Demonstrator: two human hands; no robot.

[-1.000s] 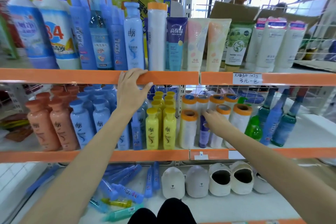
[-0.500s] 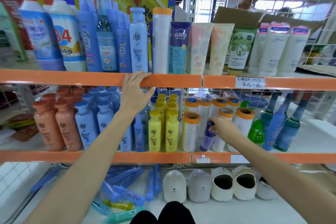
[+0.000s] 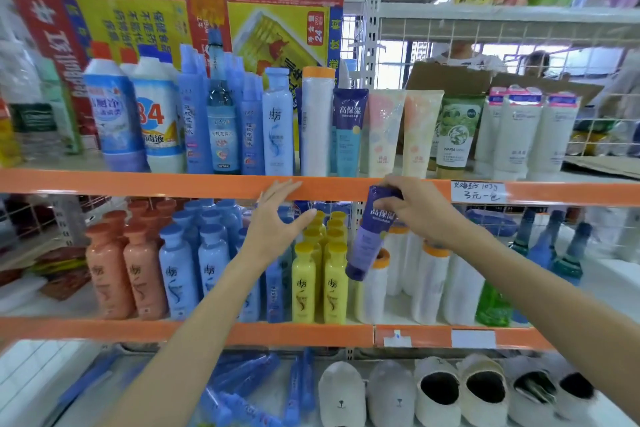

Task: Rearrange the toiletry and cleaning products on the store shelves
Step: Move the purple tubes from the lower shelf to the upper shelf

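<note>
My right hand (image 3: 417, 210) grips a purple tube (image 3: 369, 239) by its upper end and holds it tilted in the air, just below the orange edge of the upper shelf (image 3: 173, 184). The tube's cap end hangs in front of the white orange-capped rolls (image 3: 429, 284) on the middle shelf. A matching dark blue tube (image 3: 349, 132) stands on the upper shelf among pastel tubes (image 3: 384, 132). My left hand (image 3: 273, 222) hovers with spread fingers just under the upper shelf edge, in front of the blue bottles (image 3: 194, 270) and yellow bottles (image 3: 318, 284).
Orange-brown bottles (image 3: 117, 274) fill the middle shelf's left. Green and blue glass bottles (image 3: 540, 253) stand at its right. White tubes (image 3: 526, 132) and a green tube (image 3: 455, 135) stand on the upper shelf. Slippers (image 3: 450, 392) and blue packets (image 3: 242, 381) lie on the bottom shelf.
My right hand pulled the purple tube out from between the white rolls and raised it to the upper shelf edge. My left hand came off that shelf edge and opened.
</note>
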